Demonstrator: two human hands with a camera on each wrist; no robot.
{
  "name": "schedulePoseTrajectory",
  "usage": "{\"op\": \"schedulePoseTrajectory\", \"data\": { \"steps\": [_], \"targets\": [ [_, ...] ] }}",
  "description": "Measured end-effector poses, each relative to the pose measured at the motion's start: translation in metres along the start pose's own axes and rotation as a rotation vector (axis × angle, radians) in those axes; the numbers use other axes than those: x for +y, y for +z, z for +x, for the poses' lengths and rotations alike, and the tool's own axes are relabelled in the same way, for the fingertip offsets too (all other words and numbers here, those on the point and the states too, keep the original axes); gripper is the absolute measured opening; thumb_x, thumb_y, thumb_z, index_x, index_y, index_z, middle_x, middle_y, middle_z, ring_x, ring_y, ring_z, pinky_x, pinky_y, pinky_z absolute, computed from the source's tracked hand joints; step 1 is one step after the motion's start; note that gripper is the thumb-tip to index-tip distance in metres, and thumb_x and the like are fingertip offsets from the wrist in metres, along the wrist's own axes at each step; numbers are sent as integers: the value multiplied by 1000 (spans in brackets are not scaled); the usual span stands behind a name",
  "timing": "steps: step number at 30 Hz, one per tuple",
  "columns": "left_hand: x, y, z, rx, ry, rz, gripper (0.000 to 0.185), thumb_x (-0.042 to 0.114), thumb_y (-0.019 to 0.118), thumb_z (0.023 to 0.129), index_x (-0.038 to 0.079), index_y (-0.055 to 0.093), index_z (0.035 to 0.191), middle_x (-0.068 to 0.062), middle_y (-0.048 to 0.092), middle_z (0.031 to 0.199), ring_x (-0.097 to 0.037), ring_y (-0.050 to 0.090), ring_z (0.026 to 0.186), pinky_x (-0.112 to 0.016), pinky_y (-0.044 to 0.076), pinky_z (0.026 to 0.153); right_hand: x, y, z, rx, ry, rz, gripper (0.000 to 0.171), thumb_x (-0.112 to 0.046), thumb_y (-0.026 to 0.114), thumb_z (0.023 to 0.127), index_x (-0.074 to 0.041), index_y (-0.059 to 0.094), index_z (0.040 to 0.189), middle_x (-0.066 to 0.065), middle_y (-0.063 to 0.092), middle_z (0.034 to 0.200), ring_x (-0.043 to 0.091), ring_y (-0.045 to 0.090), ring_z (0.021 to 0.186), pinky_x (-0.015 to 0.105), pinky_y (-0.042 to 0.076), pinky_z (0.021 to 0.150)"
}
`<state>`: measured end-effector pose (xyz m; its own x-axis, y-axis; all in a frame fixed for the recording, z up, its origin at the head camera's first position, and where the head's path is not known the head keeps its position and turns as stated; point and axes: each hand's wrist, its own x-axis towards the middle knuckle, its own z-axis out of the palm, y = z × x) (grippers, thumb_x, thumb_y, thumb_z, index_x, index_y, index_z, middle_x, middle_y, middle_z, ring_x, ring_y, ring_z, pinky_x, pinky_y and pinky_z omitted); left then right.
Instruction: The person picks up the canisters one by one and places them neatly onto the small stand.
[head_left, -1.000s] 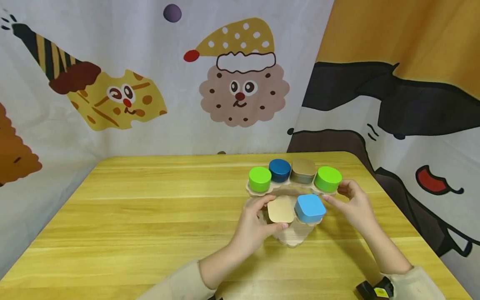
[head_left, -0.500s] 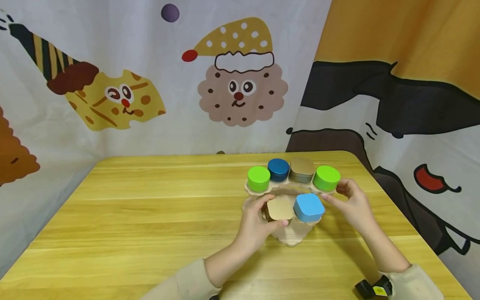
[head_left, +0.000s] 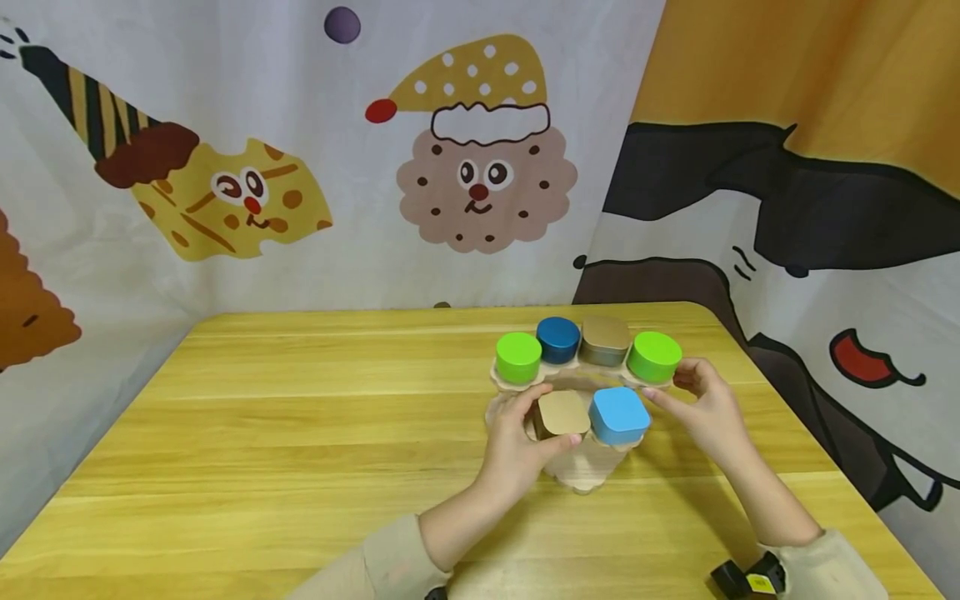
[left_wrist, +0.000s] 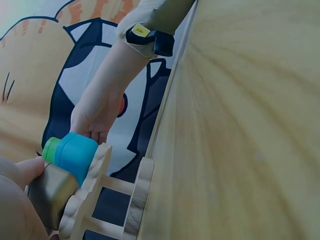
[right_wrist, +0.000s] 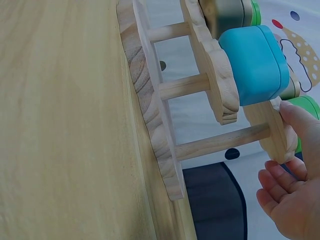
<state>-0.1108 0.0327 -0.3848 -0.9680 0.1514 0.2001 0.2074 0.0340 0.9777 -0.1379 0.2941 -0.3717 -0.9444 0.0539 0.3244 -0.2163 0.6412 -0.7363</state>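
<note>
The left hand grips the gold tin, fingers curled along its far edge and thumb against its near edge; the tin sits on the lower tier of the wooden rack, touching the light blue tin to its right. The left wrist view shows the thumb pressed on the gold tin, with the light blue tin just beyond it on the rack.

The right hand rests at the rack's right end, beside the right green tin. Its fingers are loosely curled and slightly apart; in the right wrist view one fingertip touches the upper shelf edge, and whether the hand actually clamps the rack cannot be told.

The upper tier holds, left to right, a green tin, a dark blue tin, a bronze tin and the right green tin. The rack stands on the table, right of centre.
</note>
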Motion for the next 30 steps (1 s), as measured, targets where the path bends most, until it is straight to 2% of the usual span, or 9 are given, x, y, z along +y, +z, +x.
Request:
{"op": "schedulePoseTrajectory", "data": {
  "steps": [6, 14, 18, 21, 24, 27, 30],
  "targets": [
    [-1, 1, -1, 8, 5, 32, 68, 11, 84, 74, 8, 54, 134, -4, 50, 136, -21, 43, 126, -35, 36, 104, 0, 1, 0, 5, -4, -5, 51, -20, 76, 84, 8, 49, 118, 16, 54, 115, 24, 49, 103, 21, 40, 87],
    [-1, 1, -2, 18, 32, 85, 69, 15, 83, 75, 8, 52, 137, -2, 50, 135, -19, 46, 119, -36, 37, 101, 0, 0, 0, 6, -10, -4, 50, -20, 76, 84, 8, 49, 117, 16, 54, 114, 28, 50, 104, 14, 37, 84],
    [-3, 0, -2, 25, 75, 111, 67, 16, 82, 76, 6, 53, 136, -3, 57, 120, -15, 48, 100, -30, 43, 86, 0, 0, 0, 6, -9, -6, 51, -20, 76, 84, 8, 49, 118, 16, 54, 115, 27, 50, 104, 13, 37, 83],
    [-2, -1, -2, 29, 88, 122, 66, 17, 82, 76, 6, 54, 135, -1, 57, 109, -13, 45, 90, -28, 43, 75, 0, 0, 1, 7, -13, -4, 51, -20, 76, 84, 8, 49, 118, 16, 54, 115, 27, 50, 104, 13, 37, 84],
    [-2, -1, -2, 24, 85, 123, 66, 17, 83, 76, 7, 55, 135, -1, 56, 117, -14, 46, 93, -29, 44, 78, 0, 0, 1, 9, -14, -5, 51, -20, 76, 84, 7, 50, 118, 16, 54, 115, 26, 50, 104, 13, 37, 84],
    [-1, -1, -2, 19, 78, 124, 67, 16, 83, 76, 7, 54, 135, -1, 53, 129, -15, 46, 104, -32, 43, 89, 0, 0, 0, 5, -7, -8, 51, -20, 76, 84, 7, 49, 118, 16, 54, 115, 24, 49, 103, 12, 37, 83],
    [0, -1, -3, 17, 76, 137, 67, 16, 84, 75, 8, 54, 135, -1, 55, 126, -15, 46, 104, -33, 43, 88, 0, -1, 0, -7, 4, -9, 53, -22, 75, 85, 7, 48, 120, 16, 53, 116, 22, 48, 103, 15, 38, 84]
  ]
}}
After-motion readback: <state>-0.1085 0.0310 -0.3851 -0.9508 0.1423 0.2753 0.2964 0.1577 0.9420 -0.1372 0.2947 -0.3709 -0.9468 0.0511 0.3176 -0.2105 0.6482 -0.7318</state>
